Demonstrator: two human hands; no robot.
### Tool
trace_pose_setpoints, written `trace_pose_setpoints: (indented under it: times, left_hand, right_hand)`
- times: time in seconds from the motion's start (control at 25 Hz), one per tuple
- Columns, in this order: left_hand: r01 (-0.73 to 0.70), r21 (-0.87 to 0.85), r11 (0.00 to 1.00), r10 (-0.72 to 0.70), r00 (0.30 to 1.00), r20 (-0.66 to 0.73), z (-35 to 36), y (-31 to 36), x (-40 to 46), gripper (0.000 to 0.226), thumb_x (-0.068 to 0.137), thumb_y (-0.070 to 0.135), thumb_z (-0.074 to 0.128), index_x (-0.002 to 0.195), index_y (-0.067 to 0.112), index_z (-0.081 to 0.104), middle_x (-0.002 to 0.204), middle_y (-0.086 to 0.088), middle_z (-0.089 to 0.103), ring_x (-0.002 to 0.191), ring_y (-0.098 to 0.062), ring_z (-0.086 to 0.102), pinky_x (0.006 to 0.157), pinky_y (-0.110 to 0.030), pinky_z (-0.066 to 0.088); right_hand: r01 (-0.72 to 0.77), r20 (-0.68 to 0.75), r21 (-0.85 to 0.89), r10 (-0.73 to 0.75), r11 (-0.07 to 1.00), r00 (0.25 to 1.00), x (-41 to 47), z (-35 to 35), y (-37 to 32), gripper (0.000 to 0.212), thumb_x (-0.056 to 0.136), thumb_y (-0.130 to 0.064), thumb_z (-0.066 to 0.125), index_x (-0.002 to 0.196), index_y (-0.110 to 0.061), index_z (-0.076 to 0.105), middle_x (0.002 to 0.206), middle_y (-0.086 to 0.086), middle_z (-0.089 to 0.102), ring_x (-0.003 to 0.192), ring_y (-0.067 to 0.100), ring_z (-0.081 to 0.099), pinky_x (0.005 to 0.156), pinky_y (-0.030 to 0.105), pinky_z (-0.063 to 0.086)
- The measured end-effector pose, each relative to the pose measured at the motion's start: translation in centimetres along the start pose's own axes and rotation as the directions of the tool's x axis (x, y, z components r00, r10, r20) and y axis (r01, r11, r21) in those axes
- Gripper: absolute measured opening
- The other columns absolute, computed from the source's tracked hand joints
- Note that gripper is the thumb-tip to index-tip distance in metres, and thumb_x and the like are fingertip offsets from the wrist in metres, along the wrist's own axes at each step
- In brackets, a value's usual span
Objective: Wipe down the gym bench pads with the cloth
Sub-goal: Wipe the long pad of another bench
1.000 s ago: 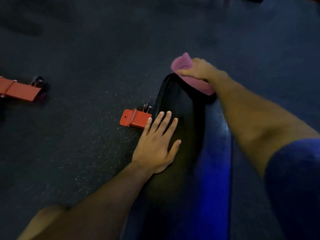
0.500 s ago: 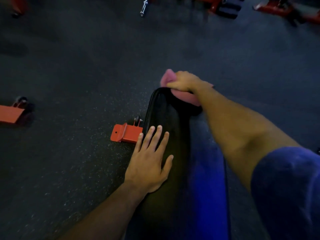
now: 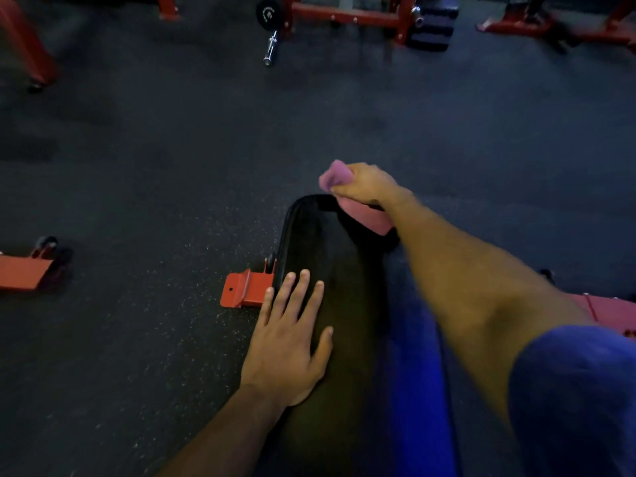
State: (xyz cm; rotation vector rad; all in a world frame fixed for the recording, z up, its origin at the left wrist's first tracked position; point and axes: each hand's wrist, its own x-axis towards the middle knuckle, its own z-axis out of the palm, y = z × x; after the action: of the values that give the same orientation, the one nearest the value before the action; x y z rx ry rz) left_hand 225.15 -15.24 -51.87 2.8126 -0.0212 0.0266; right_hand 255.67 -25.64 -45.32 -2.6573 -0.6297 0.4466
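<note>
At twelve o'clock on the black bench pad (image 3: pixel 330 277), the right hand (image 3: pixel 366 184) is bunched around the pink cloth (image 3: pixel 364 218), which sits right on the pad's far rounded end with one corner poking out past the knuckles. Down at seven o'clock the left hand (image 3: pixel 289 342) lies flat, fingers straight and slightly spread, bracing the pad's left edge just beside the red frame foot (image 3: pixel 246 289). Looks like the far-end wipe is under way. Next call, by my reckoning: drag the cloth back toward six o'clock along the length, keeping pressure even, and shift that bracing hand clear.
</note>
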Motion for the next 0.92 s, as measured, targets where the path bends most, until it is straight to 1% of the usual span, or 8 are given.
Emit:
trace_pose_setpoints:
  times: [0.12,0.28,0.36,0.48,0.64,0.72,0.8,0.92]
  left_hand:
    - [0.002,-0.014,1.000,-0.002,1.000,-0.013,0.4,-0.2,0.0,0.069,0.103,0.058,0.022,0.165,0.027,0.014,0.175,0.003,0.000,0.160,-0.013,-0.012,0.131,-0.049,0.004]
    - [0.003,-0.032,0.999,-0.003,1.000,-0.018,0.3,-0.3,0.2,0.069,0.103,0.056,0.022,0.165,0.026,0.019,0.175,0.003,0.005,0.161,-0.015,-0.007,0.131,-0.049,0.006]
    - [0.005,-0.023,1.000,-0.005,1.000,-0.010,0.4,-0.3,0.3,0.069,0.103,0.055,0.022,0.165,0.024,0.022,0.175,0.001,0.008,0.161,-0.018,-0.003,0.131,-0.049,0.005]
    - [0.018,0.002,1.000,-0.019,0.999,0.028,-0.3,0.3,0.1,0.072,0.102,0.058,0.015,0.165,0.024,0.020,0.175,0.001,0.006,0.161,-0.018,-0.006,0.131,-0.047,0.002]
    - [0.096,0.033,0.995,-0.098,0.992,0.080,-1.4,2.1,0.2,0.079,0.097,0.060,0.005,0.166,0.023,0.017,0.175,0.000,0.001,0.161,-0.019,-0.007,0.130,-0.048,0.001]
    - [0.214,0.052,0.975,-0.218,0.973,0.075,-1.0,3.7,0.2,0.076,0.101,0.061,0.010,0.167,0.023,0.011,0.175,0.001,-0.004,0.161,-0.020,-0.009,0.130,-0.052,0.000]
    - [0.253,0.119,0.960,-0.256,0.967,0.014,-0.1,4.8,-0.1,0.074,0.104,0.062,0.016,0.166,0.022,0.008,0.175,-0.002,-0.002,0.161,-0.024,-0.007,0.128,-0.054,0.000]
    - [0.234,0.145,0.961,-0.236,0.972,-0.005,0.6,4.8,-0.2,0.076,0.103,0.066,0.011,0.166,0.023,0.008,0.175,-0.004,0.001,0.161,-0.025,-0.005,0.128,-0.055,0.003]
  right_hand:
    - [-0.179,-0.071,0.109,0.187,0.978,0.980,-2.1,-1.5,5.4,0.036,0.084,-0.052,0.063,0.115,-0.035,0.069,0.115,-0.001,0.070,0.105,0.025,0.065,0.095,0.042,0.054]
    - [-0.239,-0.108,0.563,0.358,0.791,0.928,-8.3,-0.2,10.7,0.030,0.092,-0.029,0.070,0.121,-0.022,0.070,0.112,0.001,0.073,0.108,0.020,0.069,0.090,0.033,0.056]
    - [-0.234,-0.092,0.582,0.349,0.779,0.933,-11.6,0.5,11.7,0.031,0.096,-0.026,0.068,0.127,-0.022,0.065,0.114,-0.003,0.071,0.107,0.016,0.067,0.086,0.026,0.052]
    - [-0.170,-0.140,0.473,0.264,0.865,0.954,-16.7,-0.6,11.4,0.034,0.097,-0.023,0.066,0.131,-0.026,0.063,0.123,-0.009,0.067,0.114,0.012,0.062,0.096,0.027,0.047]
    - [-0.184,-0.249,0.638,0.426,0.747,0.870,-26.4,3.8,8.2,0.026,0.097,-0.021,0.065,0.123,-0.024,0.066,0.116,-0.006,0.067,0.110,0.015,0.064,0.079,0.013,0.045]
    - [-0.156,-0.300,0.604,0.404,0.781,0.864,-30.9,7.9,5.0,0.027,0.101,-0.027,0.060,0.128,-0.029,0.064,0.121,-0.009,0.062,0.111,0.010,0.061,0.084,0.016,0.046]
    - [-0.143,-0.355,0.611,0.431,0.778,0.829,-30.3,9.1,4.6,0.028,0.102,-0.033,0.057,0.130,-0.038,0.061,0.123,-0.013,0.058,0.110,0.006,0.058,0.091,0.026,0.049]
    - [-0.239,-0.364,0.541,0.481,0.806,0.798,-21.6,6.4,6.2,0.027,0.102,-0.035,0.057,0.129,-0.034,0.061,0.121,-0.005,0.057,0.103,0.009,0.054,0.087,0.031,0.046]
